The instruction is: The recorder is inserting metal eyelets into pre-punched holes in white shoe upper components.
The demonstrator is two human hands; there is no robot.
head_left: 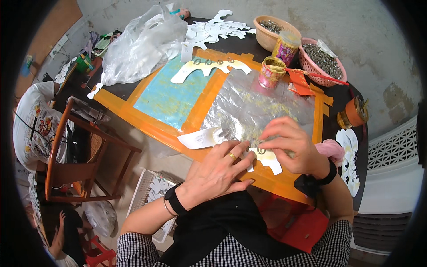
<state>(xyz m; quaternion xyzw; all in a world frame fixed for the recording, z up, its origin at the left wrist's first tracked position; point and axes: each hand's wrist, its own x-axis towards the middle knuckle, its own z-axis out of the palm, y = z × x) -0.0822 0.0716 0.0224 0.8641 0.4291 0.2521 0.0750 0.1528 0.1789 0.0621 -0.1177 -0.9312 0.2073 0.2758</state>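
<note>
Black apron (213,229); hands (219,167) at white scalloped piece (269,161); yellowish around ring (261,151).

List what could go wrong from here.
Ring shift: the left hand and right hand crowd the metal ring on the white cutout; a stray finger might nudge it.

Spill: the pink tin, its rim smeared yellow, stands beyond the right hand; a knock could tip it.
</note>
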